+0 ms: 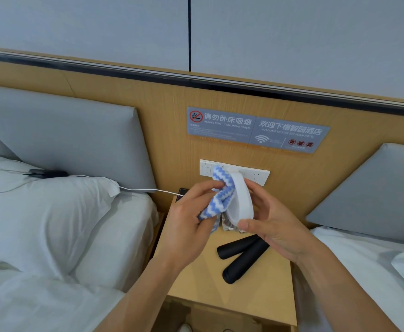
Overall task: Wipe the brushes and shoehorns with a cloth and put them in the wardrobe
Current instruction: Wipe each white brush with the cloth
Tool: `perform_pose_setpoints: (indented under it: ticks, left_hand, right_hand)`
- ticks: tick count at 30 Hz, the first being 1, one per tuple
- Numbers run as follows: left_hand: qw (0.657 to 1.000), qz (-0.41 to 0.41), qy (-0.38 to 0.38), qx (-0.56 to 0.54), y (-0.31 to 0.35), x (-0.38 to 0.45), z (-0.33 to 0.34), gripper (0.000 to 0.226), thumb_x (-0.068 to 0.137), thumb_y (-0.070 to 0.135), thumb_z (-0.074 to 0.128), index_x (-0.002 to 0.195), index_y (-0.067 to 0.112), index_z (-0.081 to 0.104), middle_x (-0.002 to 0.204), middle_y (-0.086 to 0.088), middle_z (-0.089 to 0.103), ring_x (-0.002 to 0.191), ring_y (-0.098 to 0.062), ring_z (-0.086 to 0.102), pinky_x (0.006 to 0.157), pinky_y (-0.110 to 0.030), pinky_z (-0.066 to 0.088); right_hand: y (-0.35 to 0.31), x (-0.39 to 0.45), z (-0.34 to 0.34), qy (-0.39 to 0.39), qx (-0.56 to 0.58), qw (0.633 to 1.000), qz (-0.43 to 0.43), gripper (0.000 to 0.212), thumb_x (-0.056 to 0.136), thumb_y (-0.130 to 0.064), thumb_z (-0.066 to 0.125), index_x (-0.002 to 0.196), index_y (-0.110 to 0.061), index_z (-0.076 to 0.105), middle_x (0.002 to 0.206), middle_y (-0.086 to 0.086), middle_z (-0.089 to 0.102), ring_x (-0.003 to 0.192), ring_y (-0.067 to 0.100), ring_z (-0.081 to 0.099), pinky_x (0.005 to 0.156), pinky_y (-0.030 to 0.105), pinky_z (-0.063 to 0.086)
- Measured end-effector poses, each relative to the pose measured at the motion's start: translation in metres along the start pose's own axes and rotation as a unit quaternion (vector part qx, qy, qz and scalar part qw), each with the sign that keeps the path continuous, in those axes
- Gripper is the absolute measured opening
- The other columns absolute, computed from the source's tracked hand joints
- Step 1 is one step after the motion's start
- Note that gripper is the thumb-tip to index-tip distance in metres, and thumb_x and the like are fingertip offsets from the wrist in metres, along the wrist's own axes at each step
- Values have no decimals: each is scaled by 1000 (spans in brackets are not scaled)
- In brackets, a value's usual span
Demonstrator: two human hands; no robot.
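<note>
Right grip (265,221) holding shoehorn (241,200), cloth (220,195) beside

A light wooden surface (275,293) — a nightstand top — stands between two beds. On it lie two black handles (242,256), side by side and touching, angled toward the near left; their far ends are hidden behind a hand. Something crinkled and silvery (227,226) lies at the back, mostly hidden. The left bed (40,295) carries a white pillow (52,212) — on it a dark device (45,173) with a white cable (148,190).
</note>
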State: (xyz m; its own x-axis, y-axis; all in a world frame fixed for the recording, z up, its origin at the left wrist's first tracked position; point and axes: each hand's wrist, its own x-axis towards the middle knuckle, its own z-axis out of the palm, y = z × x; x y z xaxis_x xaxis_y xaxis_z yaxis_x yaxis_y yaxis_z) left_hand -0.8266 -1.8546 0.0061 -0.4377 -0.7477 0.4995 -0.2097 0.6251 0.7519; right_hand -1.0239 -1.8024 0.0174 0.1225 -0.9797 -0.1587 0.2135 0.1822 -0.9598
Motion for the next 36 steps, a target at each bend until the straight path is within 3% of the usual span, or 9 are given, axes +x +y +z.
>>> perform_pose_setpoints:
  ticks: [3, 5, 7, 12, 16, 22, 24, 29, 36]
  left_hand:
    - [999, 37, -28, 23, -3, 1, -6, 41, 89, -6, 53, 122, 13, 67, 133, 10, 59, 120, -13, 56, 94, -30, 51]
    - [995, 55, -49, 71, -3, 3, -10, 43, 89, -6, 55, 125, 15, 65, 134, 9, 58, 120, -14, 54, 94, -35, 51]
    - [986, 69, -78, 128, -1, 7, -13, 43, 91, 0, 48, 128, 16, 63, 136, 8, 58, 119, -17, 53, 92, -39, 50]
    - [960, 98, -138, 223, 4, 18, -16, 48, 92, 14, 36, 133, 19, 60, 141, 8, 55, 118, -21, 51, 87, -43, 47]
    - [965, 114, -188, 140, -2, 24, -18, 46, 90, -8, 49, 125, 15, 66, 136, 6, 59, 120, -25, 51, 91, -44, 48]
    - [974, 42, -222, -27, -11, 24, -25, 53, 79, -26, 55, 109, 13, 75, 120, 7, 68, 121, -19, 51, 96, -42, 48]
    - [975, 53, -215, -8, -10, 25, -26, 53, 81, -23, 54, 112, 15, 74, 123, 8, 65, 118, -21, 50, 96, -40, 47]
    - [958, 71, -211, 179, 1, 20, -11, 54, 93, -1, 53, 140, 25, 51, 149, 13, 41, 120, -19, 40, 94, -42, 39]
    - [962, 41, -269, 29, -5, 23, -20, 45, 95, -2, 47, 124, 27, 67, 139, 20, 53, 115, -22, 47, 97, -46, 40]
  right_hand:
    - [-2, -1, -10, -53, 43, 997, 23, 83, 76, -14, 86, 147, -28, 46, 146, 9, 53, 130, 36, 55, 98, 57, 51]
    - [-4, 0, -14, -62, 71, 995, 31, 62, 93, -6, 67, 149, -22, 44, 146, 17, 51, 129, 44, 54, 97, 66, 48]
    - [-5, 1, -15, -40, 83, 995, 38, 51, 98, -6, 57, 145, -24, 50, 140, 21, 57, 124, 45, 58, 90, 61, 53]
    - [-13, 4, -17, -13, 60, 997, 44, 49, 90, -11, 67, 134, -31, 61, 125, 24, 67, 114, 43, 66, 80, 50, 60]
    - [-17, 5, -22, 18, 63, 996, 53, 45, 86, -5, 68, 125, -29, 68, 123, 23, 68, 110, 42, 68, 79, 50, 61]
    - [-18, 3, -24, 18, 24, 996, 85, 46, 86, 2, 65, 120, -29, 70, 122, 19, 70, 109, 40, 69, 78, 48, 61]
    - [-18, 3, -21, 17, 23, 995, 94, 48, 90, 5, 63, 119, -31, 71, 121, 18, 70, 108, 40, 69, 77, 48, 61]
    - [-24, 8, -17, 25, 43, 993, 108, 51, 92, 4, 61, 129, -30, 62, 117, 24, 70, 106, 45, 69, 76, 50, 60]
    - [-20, 9, -19, 49, 77, 986, 138, 36, 79, 6, 67, 104, -18, 77, 109, 25, 72, 91, 38, 74, 71, 47, 60]
